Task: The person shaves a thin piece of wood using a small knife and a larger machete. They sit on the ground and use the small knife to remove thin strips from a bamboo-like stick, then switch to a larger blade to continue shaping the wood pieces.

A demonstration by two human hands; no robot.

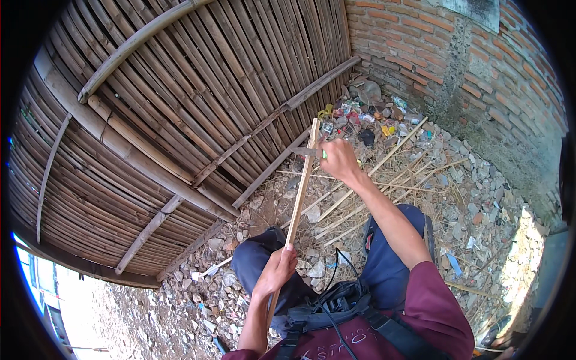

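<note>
Crosswise; knife (306,152) on pale strip (297,210)

pale tan strip (299,195), grey blade (304,152), brown striped bamboo wall (198,90), orange-and-grey brick wall (414,66), maroon shirt (437,307), navy trousers (385,258)

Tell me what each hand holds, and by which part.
The left hand grips a long, pale wooden strip nearer its lower end. The right hand holds a grey metal-bladed knife by its green handle, mostly hidden.
</note>
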